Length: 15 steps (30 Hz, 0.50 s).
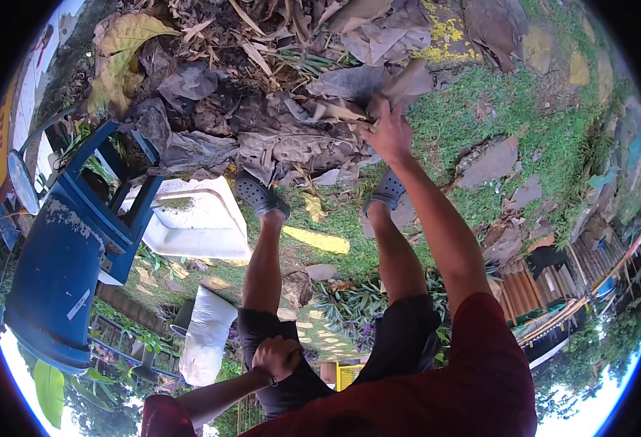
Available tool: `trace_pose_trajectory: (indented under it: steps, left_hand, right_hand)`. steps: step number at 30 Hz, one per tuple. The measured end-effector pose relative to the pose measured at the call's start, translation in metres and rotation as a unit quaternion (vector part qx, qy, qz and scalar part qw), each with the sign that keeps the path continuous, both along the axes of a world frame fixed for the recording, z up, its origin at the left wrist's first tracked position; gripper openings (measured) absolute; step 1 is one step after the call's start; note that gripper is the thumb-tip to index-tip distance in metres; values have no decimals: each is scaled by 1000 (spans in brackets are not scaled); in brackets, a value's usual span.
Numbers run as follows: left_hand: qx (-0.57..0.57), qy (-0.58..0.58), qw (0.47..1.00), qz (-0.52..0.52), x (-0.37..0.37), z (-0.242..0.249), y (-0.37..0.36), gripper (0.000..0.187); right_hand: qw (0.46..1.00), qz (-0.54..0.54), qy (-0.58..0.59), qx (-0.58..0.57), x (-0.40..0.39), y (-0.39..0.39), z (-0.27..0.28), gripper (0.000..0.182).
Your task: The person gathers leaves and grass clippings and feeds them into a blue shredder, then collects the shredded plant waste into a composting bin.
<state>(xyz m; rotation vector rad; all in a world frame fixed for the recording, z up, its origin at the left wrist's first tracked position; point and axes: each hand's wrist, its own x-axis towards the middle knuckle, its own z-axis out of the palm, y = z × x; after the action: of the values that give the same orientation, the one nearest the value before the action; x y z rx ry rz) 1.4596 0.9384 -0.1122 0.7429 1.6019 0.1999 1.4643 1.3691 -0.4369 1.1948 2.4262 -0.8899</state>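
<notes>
My right hand (pixel 390 135) reaches forward to the edge of a leaf heap, its fingers closed on a large grey-brown dry leaf (pixel 410 81). Under and beside that hand lie more crumpled dry leaves (pixel 299 146), some overlapping in layers. Bent in close to my body, my left hand (pixel 277 357) rests as a fist against the thigh of my dark shorts (pixel 266 397). Its fingers are curled in, and whatever they may hold is hidden. My feet, in grey clogs (pixel 262 195), stand at the near edge of the heap.
To the left a blue plastic barrel (pixel 54 277) with a frame-like opening lies beside a white basin (pixel 197 218). Nearer stands a pale sack (pixel 207 335). A big yellow leaf (pixel 124 51) tops the heap. Grass (pixel 473 109) with scattered dry leaves stretches right, towards corrugated sheets (pixel 532 291).
</notes>
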Motion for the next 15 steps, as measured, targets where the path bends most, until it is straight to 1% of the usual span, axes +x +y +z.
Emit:
trace_pose_trajectory:
  steps: [2,4,6,7,8,10,12,13,15]
  left_hand:
    - [-1,-5,1000,5,-2,4,5,5]
    - [4,-3,1000,3,-7,5,5,5]
    - [-2,0,1000,2,-13,5,11,5]
    - [-7,-2,1000,0,-14,7,13,5]
    - [-8,-3,1000,-1,-13,6,11,5]
    - [4,-19,1000,-12,-11,4,5,5]
    - [0,-15,1000,-10,-9,3,4,5]
    - [-1,-13,1000,-9,-9,2,4,6]
    - [1,-9,1000,-9,-9,0,6,6]
  right_hand:
    - [1000,4,-16,-18,36,-8,6,86]
    - [999,3,-26,-37,54,-2,14,85]
    - [994,100,36,19,60,9,23,82]
    - [989,151,2,11,50,18,31,87]
    - [989,150,0,9,36,27,39,87]
    - [954,265,73,117,-3,41,47,97]
    - [929,300,111,186,-40,50,30,106]
    - [930,297,114,184,-56,51,17,106]
    - [946,275,73,158,-79,50,-1,97]
